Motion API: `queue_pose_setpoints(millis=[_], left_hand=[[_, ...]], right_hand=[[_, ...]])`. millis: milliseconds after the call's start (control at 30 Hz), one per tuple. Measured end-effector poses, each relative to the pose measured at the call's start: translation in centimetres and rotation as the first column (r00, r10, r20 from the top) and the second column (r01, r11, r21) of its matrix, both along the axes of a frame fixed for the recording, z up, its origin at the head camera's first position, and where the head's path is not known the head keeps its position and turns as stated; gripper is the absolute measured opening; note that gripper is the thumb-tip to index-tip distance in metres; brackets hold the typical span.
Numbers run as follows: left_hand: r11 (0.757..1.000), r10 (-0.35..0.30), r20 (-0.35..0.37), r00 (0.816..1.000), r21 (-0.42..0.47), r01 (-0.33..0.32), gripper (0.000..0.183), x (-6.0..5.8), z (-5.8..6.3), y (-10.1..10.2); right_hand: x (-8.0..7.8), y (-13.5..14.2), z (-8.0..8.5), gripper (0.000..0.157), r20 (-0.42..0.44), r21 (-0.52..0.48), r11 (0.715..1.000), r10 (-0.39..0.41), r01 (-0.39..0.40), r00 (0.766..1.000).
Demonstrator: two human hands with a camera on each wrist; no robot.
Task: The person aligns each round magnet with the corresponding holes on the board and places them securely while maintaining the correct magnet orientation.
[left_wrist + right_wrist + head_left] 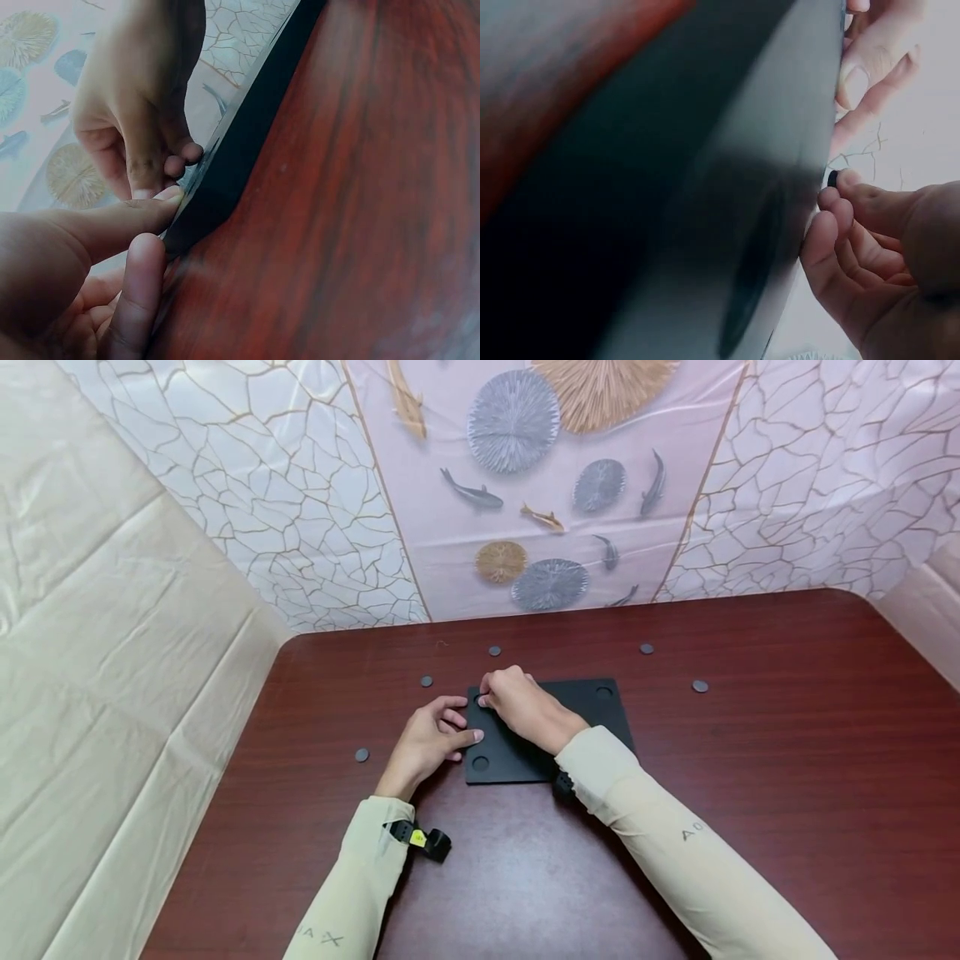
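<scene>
A flat black board with round recesses lies on the table, its left end between my two hands. The right hand reaches across it to the far left recess. Thumb and fingertips there pinch a small black disc, seen edge-on in the right wrist view. My left hand is at the board's left edge, with the thumb resting on top and the other fingers alongside. Round recesses show at the near left corner and far right corner.
Several dark discs lie around the board on the reddish-brown table: two on the left, one behind, and two towards the right. A patterned cloth hangs behind the table.
</scene>
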State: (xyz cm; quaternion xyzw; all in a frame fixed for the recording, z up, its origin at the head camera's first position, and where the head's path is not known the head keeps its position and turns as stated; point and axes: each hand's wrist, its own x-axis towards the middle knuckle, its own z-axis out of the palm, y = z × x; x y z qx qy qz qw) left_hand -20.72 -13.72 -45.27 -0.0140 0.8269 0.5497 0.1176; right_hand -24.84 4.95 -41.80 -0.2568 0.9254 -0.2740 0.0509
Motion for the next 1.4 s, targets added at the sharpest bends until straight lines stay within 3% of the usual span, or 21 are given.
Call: queue_pose_setpoints(millis=[700,1033,1400], left_hand=[[1.000,-0.001,0.007,1.000,-0.002,0.001,0.060,-0.1,0.1,-0.1],[1.000,-0.008,0.007,1.000,0.004,0.008,0.059,-0.2,-0.1,-0.1],[1.000,-0.008,-0.003,1.000,0.006,0.008,0.060,0.0,0.1,0.0]], right_hand=[[-0.4,-1.0,-0.2,0.015,0.032,0.017,0.999,-0.045,0.044,0.998],[-0.8,-1.1,-0.3,0.019,0.132,0.013,0.987,-0.161,0.160,0.978],[-0.5,-0.7,-0.2,0.011,0.056,-0.020,0.995,-0.100,0.101,0.993]])
